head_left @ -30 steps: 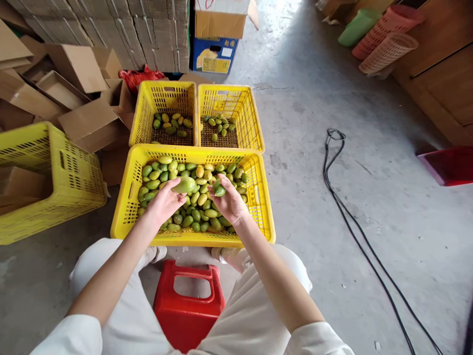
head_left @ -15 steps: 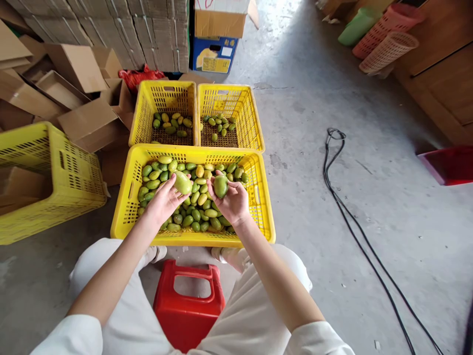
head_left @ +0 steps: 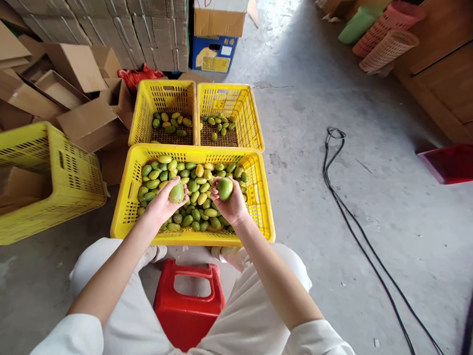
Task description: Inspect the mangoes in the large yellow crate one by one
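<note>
While both forearms extend over the large front crate [head_left: 192, 238], each of the hands is curled partway closed around a single fruit. The left hand [head_left: 162, 202] grasps a green fruit [head_left: 176, 193], tilted, with the fingers at its side and the palm turned inward. The right hand [head_left: 235, 206] grips a second, rounder-looking green fruit [head_left: 225, 188], whose smooth face is exposed to view. The two held fruits are apart from each other, above the pile of green and yellowish fruit [head_left: 203, 226] that covers much of the crate floor. Beyond its far rim stand two yellow crates side by side: the rear left crate [head_left: 140, 113] and the rear right crate [head_left: 252, 118], each containing a small group of similar fruit. Between the person's legs is a red stool [head_left: 188, 320]; opened cartons [head_left: 88, 118] lie heaped at left, and a looped black cable [head_left: 342, 212] crosses the concrete floor [head_left: 306, 197] at right.
</note>
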Available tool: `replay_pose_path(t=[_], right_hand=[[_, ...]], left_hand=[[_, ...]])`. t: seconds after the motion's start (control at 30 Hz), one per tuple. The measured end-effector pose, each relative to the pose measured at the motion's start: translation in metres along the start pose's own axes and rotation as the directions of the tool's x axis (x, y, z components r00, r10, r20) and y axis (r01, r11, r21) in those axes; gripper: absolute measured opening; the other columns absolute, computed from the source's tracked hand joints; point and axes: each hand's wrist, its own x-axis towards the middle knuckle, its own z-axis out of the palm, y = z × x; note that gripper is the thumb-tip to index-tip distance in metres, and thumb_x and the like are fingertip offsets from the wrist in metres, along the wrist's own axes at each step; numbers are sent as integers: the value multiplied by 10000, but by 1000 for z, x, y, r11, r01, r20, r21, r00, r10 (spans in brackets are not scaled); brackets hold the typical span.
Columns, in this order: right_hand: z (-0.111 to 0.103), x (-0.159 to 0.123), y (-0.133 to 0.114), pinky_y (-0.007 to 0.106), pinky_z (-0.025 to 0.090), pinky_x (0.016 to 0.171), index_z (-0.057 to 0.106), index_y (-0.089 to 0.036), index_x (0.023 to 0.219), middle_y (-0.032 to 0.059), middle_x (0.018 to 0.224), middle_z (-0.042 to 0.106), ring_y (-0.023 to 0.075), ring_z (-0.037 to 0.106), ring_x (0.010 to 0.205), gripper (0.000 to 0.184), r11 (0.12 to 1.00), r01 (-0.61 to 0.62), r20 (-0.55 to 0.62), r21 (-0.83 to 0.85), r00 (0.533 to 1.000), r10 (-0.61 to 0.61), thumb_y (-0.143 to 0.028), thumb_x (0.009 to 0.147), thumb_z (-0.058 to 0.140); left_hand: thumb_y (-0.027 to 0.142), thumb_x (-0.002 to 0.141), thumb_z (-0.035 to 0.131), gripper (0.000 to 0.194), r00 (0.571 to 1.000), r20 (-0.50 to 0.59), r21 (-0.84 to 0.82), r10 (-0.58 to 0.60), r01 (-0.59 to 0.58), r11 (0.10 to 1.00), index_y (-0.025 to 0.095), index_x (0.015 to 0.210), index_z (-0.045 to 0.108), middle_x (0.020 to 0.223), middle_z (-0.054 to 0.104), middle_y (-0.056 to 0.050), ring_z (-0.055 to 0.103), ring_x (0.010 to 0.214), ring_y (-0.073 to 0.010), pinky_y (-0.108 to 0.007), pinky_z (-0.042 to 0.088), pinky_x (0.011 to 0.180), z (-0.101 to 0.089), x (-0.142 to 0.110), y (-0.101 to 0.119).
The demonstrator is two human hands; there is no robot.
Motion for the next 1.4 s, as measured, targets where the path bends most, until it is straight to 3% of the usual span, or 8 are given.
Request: replay_pose_path(t=[0.13, 0.23, 0.33, 0.47, 0.67, 0.9, 1.2, 1.4], right_hand=[[-4, 1, 0, 197, 499, 513, 685, -216, 951, 5, 685, 658, 146, 615, 611, 443, 999, -33, 2, -37, 999, 33, -363, 1189, 341], [-7, 2, 1, 208, 502, 500, 660, -231, 944, 7, 677, 655, 161, 636, 614, 489, 998, -56, -11, -31, 998, 56, -443, 1209, 308], [-7, 2, 0, 204, 474, 470, 634, -230, 926, 5, 652, 634, 155, 602, 571, 572, 995, -101, -30, 8, 994, 101, -518, 1213, 231], [-7, 0, -2, 183, 421, 433, 614, -222, 900, 12, 646, 625, 138, 544, 539, 627, 991, -116, -1, 74, 993, 116, -597, 1198, 211], [-11, -1, -2, 180, 387, 397, 615, -226, 853, 7, 692, 644, 112, 474, 510, 550, 996, -73, 97, 58, 993, 68, -698, 1116, 512], [-11, 2, -1, 154, 399, 396, 650, -215, 850, -11, 751, 679, 69, 478, 497, 363, 997, -37, 93, 63, 995, 31, -497, 1065, 725], [-11, -1, -4, 152, 365, 359, 701, -184, 927, -35, 545, 562, 78, 375, 399, 548, 998, -65, 104, -10, 992, 65, -624, 1158, 471], [-11, 3, -1, 170, 418, 387, 628, -229, 901, 39, 747, 719, 113, 554, 505, 516, 997, -71, 42, -5, 997, 71, -644, 1158, 462]], left_hand=[[361, 985, 841, 228, 1000, 17, 34, 6, -7, 999, 176, 917, 728, 806, 686, -7, 645, 723, -125, -241, 553, 674, -3, 5, -2], [434, 1056, 761, 279, 1000, 18, 45, 2, -3, 999, 173, 955, 765, 768, 658, -8, 622, 693, -121, -220, 536, 635, -2, 4, -2], [472, 1128, 630, 383, 999, 3, 31, -44, 43, 999, 158, 954, 763, 750, 663, -35, 609, 650, -120, -207, 532, 589, 2, 1, -1], [510, 1071, 720, 393, 996, -34, 32, -81, 82, 996, 182, 857, 687, 737, 667, -36, 581, 581, -108, -185, 498, 508, 6, -2, 2], [382, 1051, 775, 230, 996, -20, 11, -83, 84, 996, 179, 970, 703, 808, 709, -39, 669, 615, -118, -152, 469, 439, 4, -2, 4], [152, 1030, 728, 21, 998, -45, -18, -38, 38, 999, 159, 1025, 747, 736, 694, -7, 677, 587, -126, -179, 500, 476, 7, -3, 5], [80, 812, 949, 280, 999, 10, 39, 38, -38, 999, 173, 845, 687, 787, 720, -14, 654, 657, -112, -200, 448, 547, -9, 7, -4], [42, 831, 873, 248, 996, 70, 21, 46, -48, 999, 200, 964, 736, 861, 732, 0, 621, 670, -103, -206, 454, 570, -8, 4, -1]])
